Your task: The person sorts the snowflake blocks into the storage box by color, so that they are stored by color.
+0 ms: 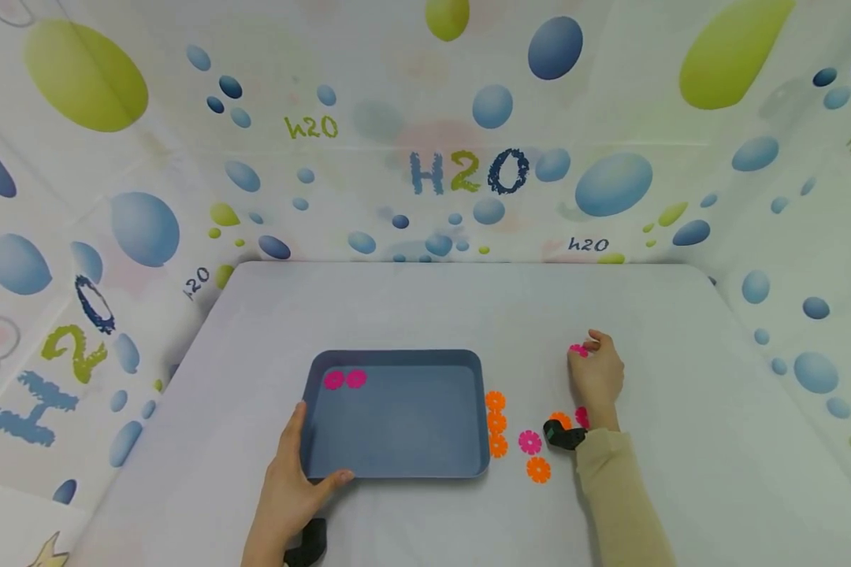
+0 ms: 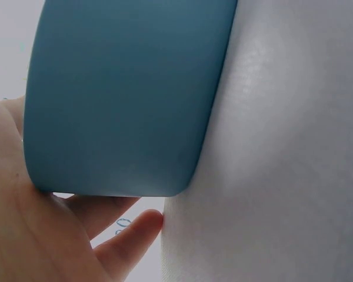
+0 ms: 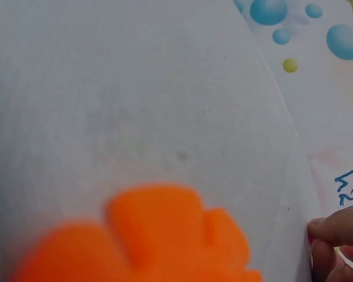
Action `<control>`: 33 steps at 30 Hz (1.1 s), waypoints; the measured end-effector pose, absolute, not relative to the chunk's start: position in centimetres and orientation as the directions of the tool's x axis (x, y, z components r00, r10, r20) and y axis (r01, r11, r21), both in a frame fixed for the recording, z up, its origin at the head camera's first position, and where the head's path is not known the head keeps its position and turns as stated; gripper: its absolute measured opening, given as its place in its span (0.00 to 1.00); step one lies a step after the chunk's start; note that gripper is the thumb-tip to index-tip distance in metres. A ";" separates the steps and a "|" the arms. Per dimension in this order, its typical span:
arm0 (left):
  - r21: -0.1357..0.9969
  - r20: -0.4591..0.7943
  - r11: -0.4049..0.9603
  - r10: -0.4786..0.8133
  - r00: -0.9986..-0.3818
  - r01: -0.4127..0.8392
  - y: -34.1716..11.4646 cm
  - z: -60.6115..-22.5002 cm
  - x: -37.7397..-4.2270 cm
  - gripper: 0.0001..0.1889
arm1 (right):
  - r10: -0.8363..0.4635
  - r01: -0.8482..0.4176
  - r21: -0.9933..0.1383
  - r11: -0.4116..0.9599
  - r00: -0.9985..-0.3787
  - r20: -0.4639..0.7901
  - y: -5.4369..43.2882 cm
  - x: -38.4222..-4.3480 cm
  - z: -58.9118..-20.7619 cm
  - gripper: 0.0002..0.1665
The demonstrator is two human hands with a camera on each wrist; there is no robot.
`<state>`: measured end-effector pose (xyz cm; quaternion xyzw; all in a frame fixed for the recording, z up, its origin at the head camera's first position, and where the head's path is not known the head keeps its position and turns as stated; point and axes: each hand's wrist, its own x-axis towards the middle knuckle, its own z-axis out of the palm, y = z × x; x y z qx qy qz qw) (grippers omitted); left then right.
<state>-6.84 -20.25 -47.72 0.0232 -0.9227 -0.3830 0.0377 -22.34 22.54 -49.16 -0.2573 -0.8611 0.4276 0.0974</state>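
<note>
A blue-grey rectangular tray (image 1: 404,429) lies on the white table, with two pink flower-shaped discs (image 1: 334,379) side by side near its far left corner. My left hand (image 1: 289,482) grips the tray's near left corner, thumb over the front rim and fingers along the left side. In the left wrist view, the tray's outer wall (image 2: 123,100) fills much of the picture beside the palm. To the right of the tray, my right hand (image 1: 600,376) pinches a pink flower disc (image 1: 578,350) between thumb and fingers. Only its edge shows in the right wrist view.
Three orange flower discs (image 1: 497,423) line the tray's right edge. Further right lie a pink disc (image 1: 529,442), an orange disc (image 1: 538,470), and another orange disc (image 1: 559,419) and pink disc (image 1: 581,416), partly hidden by the right wrist and its camera. Printed sheets surround the table.
</note>
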 end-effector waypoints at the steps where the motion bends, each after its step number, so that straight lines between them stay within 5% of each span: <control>1: 0.710 0.049 0.704 -0.072 -0.996 -0.016 -20.2 -47.8 -6.8 0.65 | 0.526 0.368 -0.779 0.508 -0.848 -0.057 22.6 -22.3 -49.2 0.32; 13: 0.708 0.043 0.706 -0.074 -0.996 -0.022 -20.3 -47.7 -7.0 0.65 | 0.515 0.373 -0.777 0.506 -0.854 -0.074 22.8 -21.3 -48.3 0.20; 23: 0.705 0.029 0.709 -0.079 -0.996 -0.036 -20.2 -47.6 -6.9 0.65 | 0.399 0.318 -0.947 0.041 -0.875 -0.276 21.7 -22.0 -48.0 0.26; 33: 0.702 0.056 0.712 -0.067 -0.996 -0.008 -20.3 -47.8 -6.9 0.64 | 0.148 0.310 -0.950 -0.047 -0.938 -0.313 15.6 -23.1 -46.2 0.29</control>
